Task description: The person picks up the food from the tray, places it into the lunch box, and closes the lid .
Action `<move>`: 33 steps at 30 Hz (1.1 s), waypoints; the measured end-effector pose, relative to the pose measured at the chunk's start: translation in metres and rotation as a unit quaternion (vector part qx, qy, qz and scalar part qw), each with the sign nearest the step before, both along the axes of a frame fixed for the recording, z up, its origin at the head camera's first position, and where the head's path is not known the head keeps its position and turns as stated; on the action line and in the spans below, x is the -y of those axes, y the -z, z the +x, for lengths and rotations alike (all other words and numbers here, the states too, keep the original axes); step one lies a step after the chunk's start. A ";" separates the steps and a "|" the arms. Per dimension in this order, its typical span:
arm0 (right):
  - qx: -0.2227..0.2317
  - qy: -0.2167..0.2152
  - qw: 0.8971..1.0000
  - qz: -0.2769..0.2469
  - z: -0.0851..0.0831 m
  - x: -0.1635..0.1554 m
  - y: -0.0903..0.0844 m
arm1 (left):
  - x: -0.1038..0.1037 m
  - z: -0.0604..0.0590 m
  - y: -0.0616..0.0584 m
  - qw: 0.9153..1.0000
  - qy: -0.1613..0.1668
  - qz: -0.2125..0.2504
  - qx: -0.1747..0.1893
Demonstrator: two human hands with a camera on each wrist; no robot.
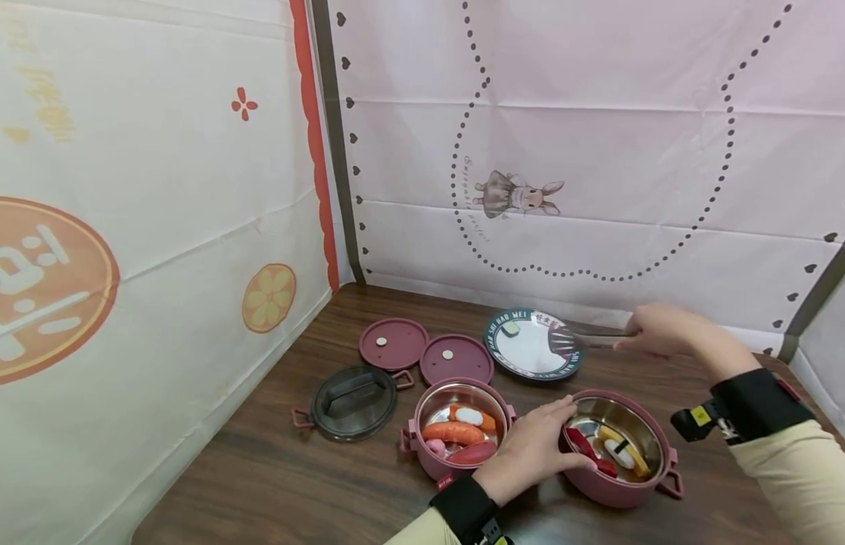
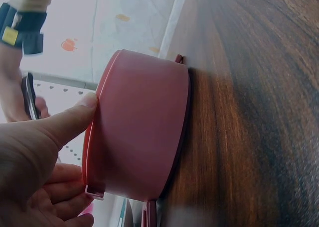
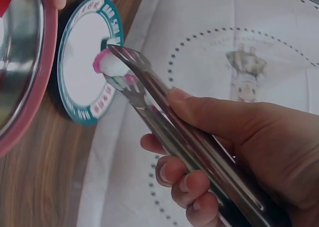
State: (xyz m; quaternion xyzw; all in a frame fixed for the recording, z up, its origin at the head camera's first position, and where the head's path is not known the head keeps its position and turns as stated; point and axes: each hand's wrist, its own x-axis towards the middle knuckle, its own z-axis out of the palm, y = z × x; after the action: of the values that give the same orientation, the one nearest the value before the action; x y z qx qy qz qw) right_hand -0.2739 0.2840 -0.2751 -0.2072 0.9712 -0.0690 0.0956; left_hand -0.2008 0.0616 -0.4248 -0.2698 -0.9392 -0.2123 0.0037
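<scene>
My right hand (image 1: 671,331) holds metal tongs (image 3: 192,142) over the far side of the table. Between the tong tips is a small pink-and-white toy food piece (image 3: 112,65), above a white plate (image 1: 529,360) with a dark green lettered rim. A small pale green piece (image 1: 510,328) lies on that plate. My left hand (image 1: 531,446) grips the rim of the right-hand pink pot (image 1: 609,493), its thumb on the near side. Inside this steel-lined pot lie red pieces (image 1: 589,453) and a yellow piece with a white one (image 1: 622,453).
Left of my left hand, a second pink pot (image 1: 422,454) holds several toy foods, among them an orange sausage shape (image 1: 453,432). Behind it lie two dark pink lids (image 1: 456,369). A dark see-through lid (image 1: 354,416) lies farther left. Printed cloth walls (image 1: 600,151) border the table.
</scene>
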 end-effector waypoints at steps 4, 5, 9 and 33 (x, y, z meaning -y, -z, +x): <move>0.019 0.002 1.000 -0.002 0.017 -0.016 -0.006 | 0.001 0.001 0.001 1.000 0.003 0.003 -0.007; 0.022 0.003 1.000 0.002 0.021 -0.020 -0.007 | 0.001 0.001 0.002 1.000 0.005 0.003 -0.008; 0.050 0.019 0.999 0.009 0.036 -0.032 -0.012 | 0.001 0.001 0.002 1.000 0.005 0.008 -0.001; 0.142 0.075 0.987 -0.014 0.083 -0.034 -0.012 | 0.000 0.002 -0.003 1.000 -0.006 0.001 0.008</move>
State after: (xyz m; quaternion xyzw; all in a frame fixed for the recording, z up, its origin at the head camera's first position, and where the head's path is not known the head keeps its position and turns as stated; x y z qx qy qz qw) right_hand -0.1905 0.3184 -0.2631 -0.1231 0.9595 -0.1179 0.2243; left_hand -0.1991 0.0614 -0.4216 -0.2623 -0.9406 -0.2155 -0.0019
